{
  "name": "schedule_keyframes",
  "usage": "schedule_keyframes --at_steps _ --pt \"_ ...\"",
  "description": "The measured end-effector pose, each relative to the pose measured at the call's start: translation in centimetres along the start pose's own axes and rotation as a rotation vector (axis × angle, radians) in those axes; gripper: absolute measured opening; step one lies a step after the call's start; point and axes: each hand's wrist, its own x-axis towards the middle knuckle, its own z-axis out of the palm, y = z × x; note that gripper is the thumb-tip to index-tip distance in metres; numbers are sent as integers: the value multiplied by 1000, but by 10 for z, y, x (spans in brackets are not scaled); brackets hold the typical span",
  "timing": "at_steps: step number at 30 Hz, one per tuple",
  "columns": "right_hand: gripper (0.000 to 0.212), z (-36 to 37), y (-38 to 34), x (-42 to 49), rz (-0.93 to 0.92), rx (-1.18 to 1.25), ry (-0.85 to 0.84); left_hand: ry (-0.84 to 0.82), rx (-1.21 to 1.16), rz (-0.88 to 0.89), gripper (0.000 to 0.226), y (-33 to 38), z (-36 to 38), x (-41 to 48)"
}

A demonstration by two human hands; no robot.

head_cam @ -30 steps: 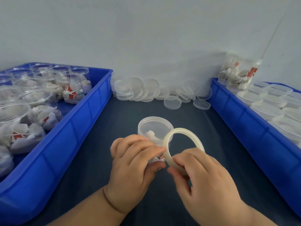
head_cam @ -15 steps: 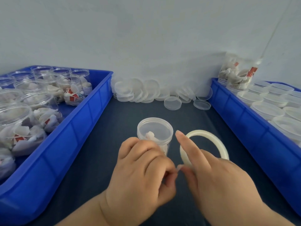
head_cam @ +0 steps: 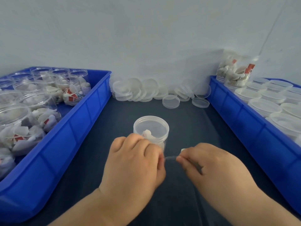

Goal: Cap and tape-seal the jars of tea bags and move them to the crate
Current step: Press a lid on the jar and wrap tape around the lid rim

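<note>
Presently, your left hand (head_cam: 135, 162) pinched the end of a thin clear tape strip (head_cam: 170, 158); your right hand (head_cam: 211, 163) gripped its mostly hidden pale roll (head_cam: 183, 150). The strip ran left-right; the capped clear plastic tea-bag jar (head_cam: 151, 128) stood just beyond, nearer your left hand.

left hand (head_cam: 135, 162), right hand (head_cam: 211, 165): curled, close together

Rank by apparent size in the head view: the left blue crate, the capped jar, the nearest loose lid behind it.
1. left blue crate, clearly largest.
2. capped jar.
3. loose lid, smallest here; it lies farther away, so it may truly match the jar's cap.
</note>
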Motion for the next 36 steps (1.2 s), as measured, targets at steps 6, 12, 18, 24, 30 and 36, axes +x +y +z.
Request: schedule_keyframes --at_steps 6,12,18,24,30,36 --pt "29 -13 10 16 -11 35 198 9 -384 -364 25 -33 4 12" --pt "38 -14 -5 24 -172 35 226 -205 -935 -602 117 -24 32 18" --pt "35 -31 -17 18 -228 78 250 63 -1197 -565 57 -33 15 14" --pt "27 -53 -34 9 -268 138 329 28 -1290 -353 48 -22 -20 15" --pt "26 -57 -40 6 -209 147 312 -23 -1316 -352 59 -8 -38 11" --pt "29 -57 -41 5 -194 168 289 25 -1150 -419 63 0 -46 12"
